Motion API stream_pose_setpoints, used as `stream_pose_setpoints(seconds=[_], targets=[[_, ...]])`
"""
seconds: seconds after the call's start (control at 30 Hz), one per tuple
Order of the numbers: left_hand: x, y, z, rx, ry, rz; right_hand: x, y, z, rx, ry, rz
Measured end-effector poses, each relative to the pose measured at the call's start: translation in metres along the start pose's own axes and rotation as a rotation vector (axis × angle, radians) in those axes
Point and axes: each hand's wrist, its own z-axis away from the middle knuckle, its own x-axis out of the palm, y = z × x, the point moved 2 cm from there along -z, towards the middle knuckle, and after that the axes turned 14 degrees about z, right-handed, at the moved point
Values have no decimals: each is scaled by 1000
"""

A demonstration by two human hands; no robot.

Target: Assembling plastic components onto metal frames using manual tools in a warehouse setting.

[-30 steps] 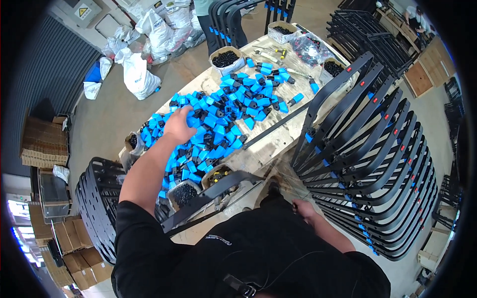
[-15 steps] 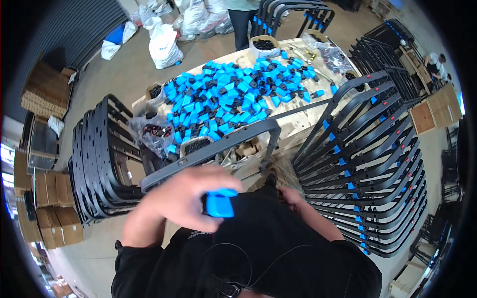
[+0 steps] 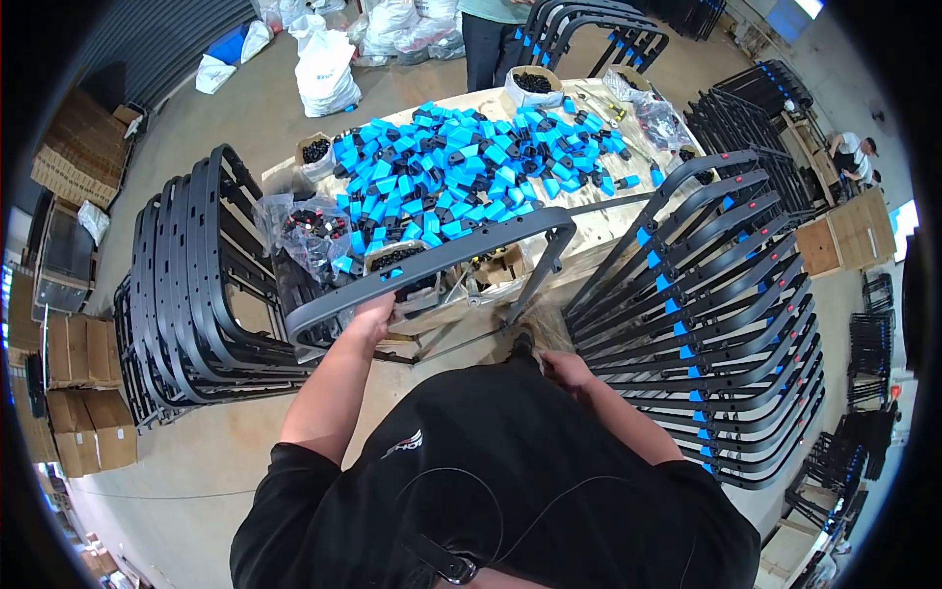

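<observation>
In front of me a dark grey metal frame [image 3: 432, 263] with rounded corners stands tilted. My left hand [image 3: 373, 318] is curled at its near bar, and the fingers pass under the bar, mostly hidden. A small bit of a blue plastic block [image 3: 391, 274] shows at the bar just above those fingers. Low by my body, my right hand [image 3: 566, 371] is closed, its fingers curled beside a dark object that I cannot make out. Beyond the frame, a big heap of blue and black plastic blocks [image 3: 461, 147] covers the wooden table [image 3: 603, 224].
Similar frames are stacked at the left [image 3: 201, 275] and right [image 3: 731, 324]. Tubs of black parts [image 3: 533, 86] and clear plastic bags [image 3: 304, 236] sit around the heap. Cardboard boxes [image 3: 93, 393] stand far left. Another person [image 3: 486, 44] stands across the table.
My left hand has moved forward from in front of my chest, carrying the blue block to the frame's near bar. My right hand stays low at about the same place.
</observation>
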Motion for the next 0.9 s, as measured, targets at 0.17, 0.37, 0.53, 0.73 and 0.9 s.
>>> stream_pose_setpoints(seconds=[0.17, 0.37, 0.53, 0.73, 0.9], targets=[[-4, 1, 37, 107, -9, 174, -18, 10, 15, -15, 34, -234], [1, -23, 102, 198, -186, -83, -35, -34, 44, -302, -277, -578], [65, -9, 158, 259, -356, -245, -46, -75, 57, -469, -473, -647], [145, -20, 160, 368, -470, -121, -81, -92, 54, -516, -678, -635], [191, -58, 143, 52, -410, 177, -110, -90, 37, -432, -581, -588]])
